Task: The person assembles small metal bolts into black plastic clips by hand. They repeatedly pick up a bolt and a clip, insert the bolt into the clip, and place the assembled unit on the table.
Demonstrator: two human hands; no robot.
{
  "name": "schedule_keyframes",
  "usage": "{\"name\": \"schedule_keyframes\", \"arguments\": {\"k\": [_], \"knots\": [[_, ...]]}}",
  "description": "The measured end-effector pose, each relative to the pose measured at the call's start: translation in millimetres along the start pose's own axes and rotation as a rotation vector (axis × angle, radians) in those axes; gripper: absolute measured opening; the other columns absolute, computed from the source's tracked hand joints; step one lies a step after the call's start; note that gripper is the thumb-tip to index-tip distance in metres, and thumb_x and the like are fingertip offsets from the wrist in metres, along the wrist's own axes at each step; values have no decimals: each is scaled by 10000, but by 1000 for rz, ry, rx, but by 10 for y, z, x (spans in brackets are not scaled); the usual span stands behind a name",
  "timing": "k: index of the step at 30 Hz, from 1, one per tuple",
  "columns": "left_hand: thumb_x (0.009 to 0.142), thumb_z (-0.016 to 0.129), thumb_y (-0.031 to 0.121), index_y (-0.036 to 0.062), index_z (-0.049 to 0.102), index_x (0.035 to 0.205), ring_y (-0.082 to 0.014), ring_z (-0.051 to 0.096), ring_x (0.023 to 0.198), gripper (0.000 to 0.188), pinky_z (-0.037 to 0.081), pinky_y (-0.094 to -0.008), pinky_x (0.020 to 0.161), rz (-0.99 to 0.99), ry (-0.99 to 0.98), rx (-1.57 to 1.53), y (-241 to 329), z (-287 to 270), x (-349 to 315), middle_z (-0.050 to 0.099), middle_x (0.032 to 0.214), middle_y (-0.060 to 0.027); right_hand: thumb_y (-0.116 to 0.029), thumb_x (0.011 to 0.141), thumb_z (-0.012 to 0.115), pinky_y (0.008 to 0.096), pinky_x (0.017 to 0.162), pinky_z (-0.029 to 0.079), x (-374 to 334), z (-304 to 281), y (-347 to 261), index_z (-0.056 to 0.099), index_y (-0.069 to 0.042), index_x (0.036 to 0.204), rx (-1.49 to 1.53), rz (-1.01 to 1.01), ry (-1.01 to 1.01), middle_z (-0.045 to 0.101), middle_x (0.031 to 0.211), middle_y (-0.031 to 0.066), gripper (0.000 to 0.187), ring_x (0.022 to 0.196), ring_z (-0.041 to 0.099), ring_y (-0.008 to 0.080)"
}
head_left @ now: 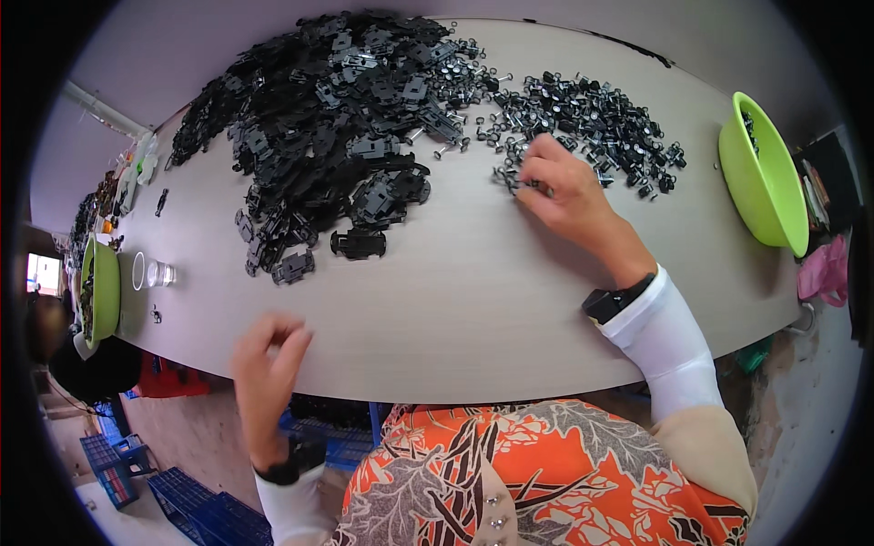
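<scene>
My right hand [566,193] reaches to the near edge of a heap of small wheel-and-axle pieces [583,114]. Its thumb and fingers are pinched around some of these pieces, mostly covered by the hand. Over the table's front edge, my left hand [266,362] is slightly blurred; its fingers curl in toward the thumb and nothing shows between them. Beyond it lies a large pile of black plastic toy-car chassis [309,127]. One dark chassis [359,243] rests at the pile's near edge, with another chassis [293,267] to its left.
A green basin [769,177] stands at the table's right edge, a second green basin [106,291] at the left. Near the left one lies a clear plastic cup [155,272]. Blue plastic crates [196,510] are on the floor at lower left; a pink bag [824,271] hangs at right.
</scene>
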State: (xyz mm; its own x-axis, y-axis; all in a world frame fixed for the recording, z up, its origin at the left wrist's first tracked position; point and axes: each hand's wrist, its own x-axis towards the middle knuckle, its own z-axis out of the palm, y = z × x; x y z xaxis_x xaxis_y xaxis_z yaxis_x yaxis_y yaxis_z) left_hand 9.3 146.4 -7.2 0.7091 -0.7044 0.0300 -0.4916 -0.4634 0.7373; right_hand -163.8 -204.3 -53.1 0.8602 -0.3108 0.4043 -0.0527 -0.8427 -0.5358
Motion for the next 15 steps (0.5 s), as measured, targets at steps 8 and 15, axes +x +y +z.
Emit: {"name": "schedule_keyframes", "arguments": {"k": [8, 15], "knots": [[691, 680, 24, 8, 562, 1045, -304, 570, 877, 373, 458, -374, 771, 377, -41, 400, 255, 631, 793, 574, 942, -134, 51, 733, 612, 271, 562, 436, -347, -256, 147, 593, 1, 839, 93, 213, 25, 577, 826, 75, 119, 635, 559, 172], [729, 611, -15, -9, 576, 929, -344, 597, 717, 203, 476, -369, 682, 401, -90, 288, 435, 858, 829, 614, 793, -156, 41, 744, 601, 353, 631, 491, -147, 65, -94, 607, -34, 935, -56, -185, 84, 577, 930, 85, 205, 698, 586, 290]]}}
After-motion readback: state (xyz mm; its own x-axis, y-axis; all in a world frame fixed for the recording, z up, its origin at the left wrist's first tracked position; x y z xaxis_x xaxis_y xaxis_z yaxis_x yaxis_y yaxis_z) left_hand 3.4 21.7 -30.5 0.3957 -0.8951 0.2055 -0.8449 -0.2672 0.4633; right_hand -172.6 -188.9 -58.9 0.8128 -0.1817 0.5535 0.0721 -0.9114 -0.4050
